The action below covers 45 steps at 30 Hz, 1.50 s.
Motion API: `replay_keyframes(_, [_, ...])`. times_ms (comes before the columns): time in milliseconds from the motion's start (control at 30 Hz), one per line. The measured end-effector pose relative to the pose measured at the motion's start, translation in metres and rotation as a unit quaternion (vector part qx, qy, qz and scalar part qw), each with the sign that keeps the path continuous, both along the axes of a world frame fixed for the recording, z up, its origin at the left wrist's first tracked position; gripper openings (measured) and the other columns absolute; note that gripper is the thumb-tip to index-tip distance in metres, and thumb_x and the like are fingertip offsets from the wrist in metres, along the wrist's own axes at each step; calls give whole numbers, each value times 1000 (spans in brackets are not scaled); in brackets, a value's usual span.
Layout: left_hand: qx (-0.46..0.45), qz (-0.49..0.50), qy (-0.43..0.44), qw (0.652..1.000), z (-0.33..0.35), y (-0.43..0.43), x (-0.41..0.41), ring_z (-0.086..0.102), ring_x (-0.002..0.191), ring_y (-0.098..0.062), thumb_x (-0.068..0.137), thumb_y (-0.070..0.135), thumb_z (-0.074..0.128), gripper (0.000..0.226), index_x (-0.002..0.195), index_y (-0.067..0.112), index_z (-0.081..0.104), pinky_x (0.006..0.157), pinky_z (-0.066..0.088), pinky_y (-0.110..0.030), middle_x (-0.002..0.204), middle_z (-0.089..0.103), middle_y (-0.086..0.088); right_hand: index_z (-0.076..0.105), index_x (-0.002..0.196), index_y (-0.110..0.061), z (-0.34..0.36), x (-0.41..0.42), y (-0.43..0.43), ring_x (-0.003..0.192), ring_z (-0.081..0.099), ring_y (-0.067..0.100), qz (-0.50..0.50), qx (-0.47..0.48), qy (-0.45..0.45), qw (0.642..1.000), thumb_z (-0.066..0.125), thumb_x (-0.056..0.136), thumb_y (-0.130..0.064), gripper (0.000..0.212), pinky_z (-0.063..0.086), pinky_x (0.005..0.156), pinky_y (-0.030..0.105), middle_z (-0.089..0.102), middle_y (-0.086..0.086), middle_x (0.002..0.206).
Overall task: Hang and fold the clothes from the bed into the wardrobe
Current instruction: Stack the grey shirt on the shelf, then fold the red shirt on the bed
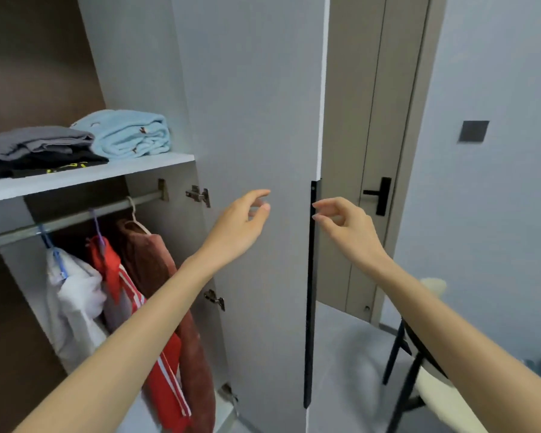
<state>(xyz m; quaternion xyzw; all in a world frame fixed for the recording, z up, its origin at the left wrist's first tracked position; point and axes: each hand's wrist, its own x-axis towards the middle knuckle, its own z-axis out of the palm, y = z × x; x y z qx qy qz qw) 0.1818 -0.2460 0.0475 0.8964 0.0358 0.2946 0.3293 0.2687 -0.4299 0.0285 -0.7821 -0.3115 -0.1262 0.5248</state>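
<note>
Tall grey wardrobe door [263,120] open. Left hand [242,221], right hand [344,221] loosely curled, nothing held, near long black handle strip [310,292]. Risk: red striped garment [110,267] trapped if door swung shut.

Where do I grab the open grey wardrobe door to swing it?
Probably the long black handle strip on the free edge of the door, fingers hooking from the right, where the right hand is; the flat inner face offers no hold.

This is a bedroom in a home. A tall grey wardrobe [256,120] stands open, with folded grey, black and pale blue clothes [122,134] on its white shelf [107,171]. Garments on hangers [119,276] hang along a metal rail [75,215]. Beside it is a beige room door [350,120] with a black lever handle [378,195].
</note>
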Motion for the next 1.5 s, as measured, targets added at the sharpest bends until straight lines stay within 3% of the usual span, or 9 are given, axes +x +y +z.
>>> replay_keyframes(167, [-22,-80,31,996,-34,-48,6,52,99,-3,100,27,43,35,135,24,48,85,35,-19,114,53,13,64,105,-26,-39,-21,-63,72,55,-13,-77,6,41,996,58,93,-18,16,40,63,2,65,-14,95])
replay_keyframes(333, [-19,-149,74,986,-71,-111,13,54,98,-6,99,27,44,36,135,24,48,85,38,-21,118,57,9,63,109,-25,-78,-51,-137,86,62,8,-157,15,110,981,54,93,-16,21,44,65,6,66,-6,102])
replay_keyframes(467, [3,-225,111,968,-97,-180,21,52,104,-6,99,28,43,38,137,25,45,84,36,-22,125,56,7,63,106,-29,-106,-75,-210,86,63,11,-246,17,139,959,55,92,-18,20,47,74,23,68,-6,101])
replay_keyframes(633, [18,-312,140,939,-114,-275,36,53,108,-11,100,25,43,40,140,20,43,86,39,-24,130,55,2,63,103,-26,-138,-100,-304,75,61,3,-347,17,155,925,58,89,-13,20,45,68,14,68,-6,95])
replay_keyframes(733, [15,-357,164,919,-128,-337,50,52,105,-10,99,24,44,41,140,19,43,86,40,-25,131,53,1,65,108,-19,-157,-110,-363,84,60,7,-387,10,186,903,57,89,-12,21,47,75,17,67,-7,99])
replay_keyframes(900, [29,-399,192,896,-156,-445,81,55,110,-17,97,20,48,41,138,18,44,99,43,-35,131,54,-2,65,111,-11,-194,-108,-463,93,60,15,-416,3,243,876,56,88,-6,26,45,78,25,65,5,109])
replay_keyframes(1100, [40,-413,233,879,-205,-561,123,57,97,-17,94,15,50,41,135,16,47,87,43,-28,121,59,-1,67,109,-11,-251,-80,-576,104,58,10,-412,-39,322,852,56,88,-6,24,40,84,20,66,-1,115])
replay_keyframes(1300, [53,-414,304,856,-272,-634,167,58,98,-23,93,11,51,41,133,14,49,90,43,-31,119,59,-4,68,105,-18,-311,-61,-652,100,54,7,-423,-33,407,809,56,89,-11,21,36,82,20,64,-6,107])
replay_keyframes(1500, [44,-421,374,825,-351,-689,216,55,84,-9,92,13,52,40,132,17,50,81,40,-24,113,58,1,66,109,-14,-374,-32,-698,103,51,7,-423,-27,485,765,56,91,-10,21,36,88,19,63,-2,117])
